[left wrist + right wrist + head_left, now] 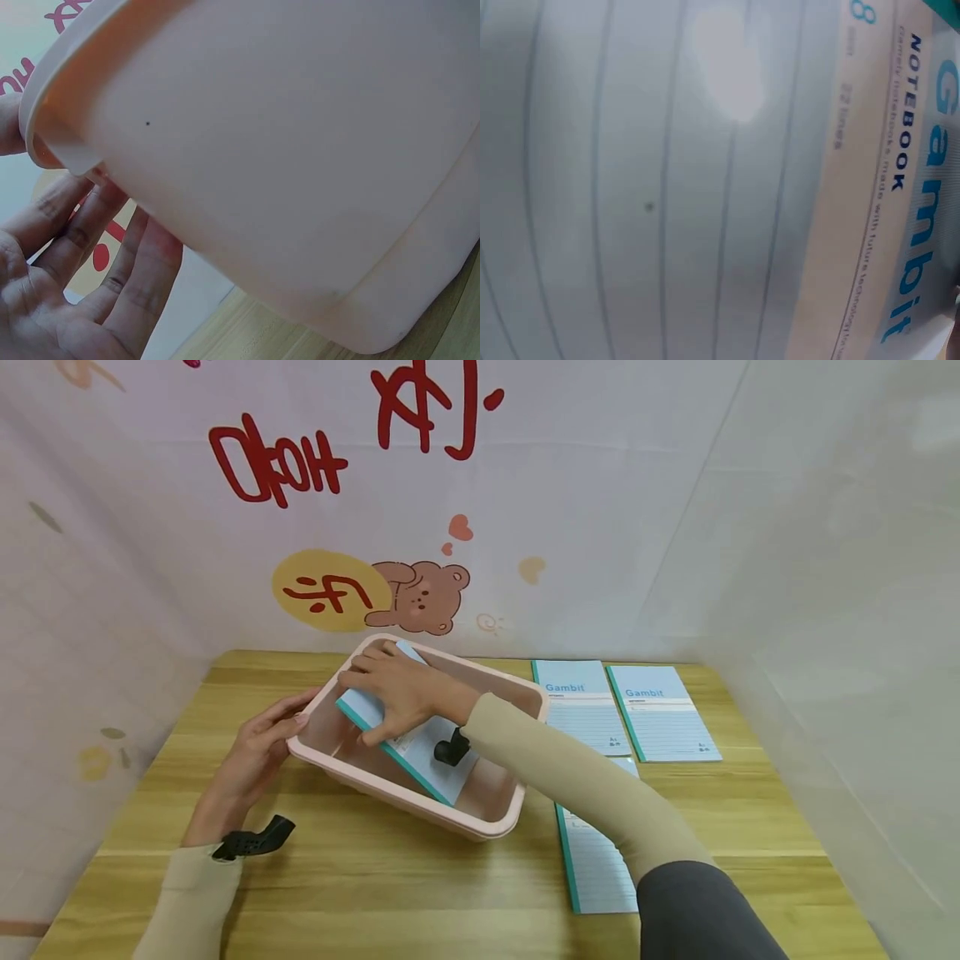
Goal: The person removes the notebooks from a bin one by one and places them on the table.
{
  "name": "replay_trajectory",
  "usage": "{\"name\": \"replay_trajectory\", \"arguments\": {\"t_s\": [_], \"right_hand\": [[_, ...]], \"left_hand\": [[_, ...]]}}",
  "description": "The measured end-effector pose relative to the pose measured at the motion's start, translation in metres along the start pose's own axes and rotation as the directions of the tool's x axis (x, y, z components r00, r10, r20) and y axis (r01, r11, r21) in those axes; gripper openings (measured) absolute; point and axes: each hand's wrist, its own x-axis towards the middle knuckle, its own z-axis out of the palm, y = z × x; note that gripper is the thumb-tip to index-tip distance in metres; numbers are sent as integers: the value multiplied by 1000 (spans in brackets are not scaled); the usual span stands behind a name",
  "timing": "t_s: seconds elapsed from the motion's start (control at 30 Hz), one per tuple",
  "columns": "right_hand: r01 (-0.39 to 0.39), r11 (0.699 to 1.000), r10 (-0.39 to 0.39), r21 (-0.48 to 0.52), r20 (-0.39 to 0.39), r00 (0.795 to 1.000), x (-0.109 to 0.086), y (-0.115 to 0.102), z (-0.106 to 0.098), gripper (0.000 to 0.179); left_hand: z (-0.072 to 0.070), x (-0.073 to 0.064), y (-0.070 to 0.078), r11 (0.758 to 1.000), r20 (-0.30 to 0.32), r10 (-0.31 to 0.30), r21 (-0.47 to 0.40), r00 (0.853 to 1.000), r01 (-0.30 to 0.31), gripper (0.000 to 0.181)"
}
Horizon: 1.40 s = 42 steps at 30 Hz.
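A pale pink plastic bin [352,775] sits on the table, turned at an angle. My left hand [258,747] holds its left end, thumb over the rim and fingers against the outside below, as the left wrist view shows with the bin wall [285,165]. Inside the bin lies a tilted light-blue notebook [442,781] with a teal spine. My right hand [397,689] spans its width and grips it, thumb at the spine side and fingers toward the far edge. The lined "Gambit" cover [705,210] fills the right wrist view. My right hand hides part of the notebook.
Right of the bin lie three similar notebooks: one at the back [581,718], one further right [663,718], and one nearer [600,868], partly under my right forearm. A white printed curtain [585,527] stands behind the wooden table [360,893].
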Motion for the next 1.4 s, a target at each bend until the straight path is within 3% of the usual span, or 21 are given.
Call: {"name": "replay_trajectory", "arguments": {"t_s": [0.3,0.67,0.9,1.4], "right_hand": [[-32,999,35,42,-68,997,-6,3,-21,80],[-41,998,49,47,-190,981,-15,6,-41,68],[-56,995,73,80,-225,972,-21,2,-62,68],[-74,988,120,135,-372,921,-55,8,-124,64]], "left_hand": [[1,-1,1,1000,-26,-22,12,999,22,46],[2,2,1,999,-58,-43,27,997,44,46],[2,3,0,999,-62,-46,21,997,48,45],[1,4,-3,999,-47,-27,-48,999,25,44]]}}
